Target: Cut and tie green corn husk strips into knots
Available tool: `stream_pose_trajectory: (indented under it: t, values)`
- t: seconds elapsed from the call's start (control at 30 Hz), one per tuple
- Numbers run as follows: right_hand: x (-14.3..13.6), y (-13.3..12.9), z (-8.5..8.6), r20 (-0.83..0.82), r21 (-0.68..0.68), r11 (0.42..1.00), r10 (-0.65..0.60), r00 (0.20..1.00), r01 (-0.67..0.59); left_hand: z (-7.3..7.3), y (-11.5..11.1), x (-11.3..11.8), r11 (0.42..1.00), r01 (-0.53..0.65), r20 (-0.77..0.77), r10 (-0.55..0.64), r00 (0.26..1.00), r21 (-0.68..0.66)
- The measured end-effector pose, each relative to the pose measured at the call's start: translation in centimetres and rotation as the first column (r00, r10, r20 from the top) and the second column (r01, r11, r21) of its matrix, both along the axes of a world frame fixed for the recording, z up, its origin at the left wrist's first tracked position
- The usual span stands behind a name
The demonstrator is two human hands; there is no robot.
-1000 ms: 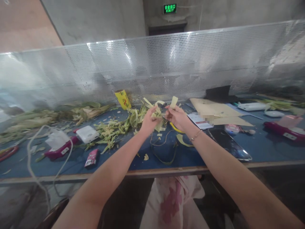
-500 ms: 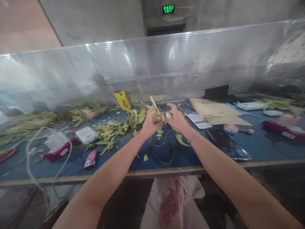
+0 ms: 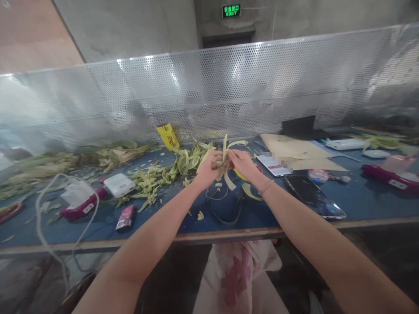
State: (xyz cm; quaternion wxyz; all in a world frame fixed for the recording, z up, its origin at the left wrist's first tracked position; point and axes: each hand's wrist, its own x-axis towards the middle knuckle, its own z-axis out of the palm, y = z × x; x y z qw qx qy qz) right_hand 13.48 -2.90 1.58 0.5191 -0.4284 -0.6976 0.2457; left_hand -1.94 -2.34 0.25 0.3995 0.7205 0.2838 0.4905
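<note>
Over the blue surface (image 3: 196,225), the left hand (image 3: 208,168) and right hand (image 3: 241,163), both curled, pinch pale leaf strips (image 3: 229,182).

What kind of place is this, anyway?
Probably a workshop or workroom: the long blue-topped table is strewn with pale-green leafy strips, a silver perforated metal screen runs along its far side, and a lit green exit sign hangs on the grey wall.
</note>
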Motion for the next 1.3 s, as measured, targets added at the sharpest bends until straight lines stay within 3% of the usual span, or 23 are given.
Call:
stream_pose_trajectory:
  t: [0.17, 0.4, 0.8, 0.9, 1.0, 1.13, 1.3]
  values:
    - [-0.2, 0.3, 0.2, -0.130, -0.142, 0.990, -0.039, 0.991, 0.020, -0.8, 0.3, 0.0, 0.997, 0.066, -0.095, -0.070, 0.993, -0.044]
    - [-0.4, 0.2, 0.4, -0.315, -0.215, 0.975, -0.006, 0.949, -0.065, -0.5, 0.3, 0.2, 0.996, 0.078, -0.023, -0.079, 0.997, -0.045]
    - [0.1, 0.4, 0.1, -0.402, -0.107, 0.939, 0.259, 0.878, -0.326, -0.2, 0.1, 0.1, 0.998, -0.002, -0.031, 0.000, 1.000, -0.064]
    - [0.2, 0.0, 0.4, -0.310, -0.054, 0.967, 0.221, 0.925, -0.249, -0.6, 0.5, 0.0, 0.998, -0.012, -0.074, 0.008, 0.997, -0.059]
    - [0.5, -0.6, 0.8, -0.108, 0.140, 0.970, 0.217, 0.970, -0.201, -0.8, 0.7, 0.0, 0.997, -0.035, -0.119, 0.027, 0.993, -0.063]
    - [0.4, -1.4, 1.0, 0.171, 0.378, 0.897, 0.176, 0.969, -0.229, -0.3, 0.2, 0.1, 0.997, -0.070, -0.126, 0.064, 0.990, -0.039]
    - [-0.6, -2.1, 0.6, 0.369, 0.496, 0.803, 0.148, 0.917, -0.329, 0.3, -0.7, 0.0, 0.995, -0.054, -0.105, 0.062, 0.993, 0.081]
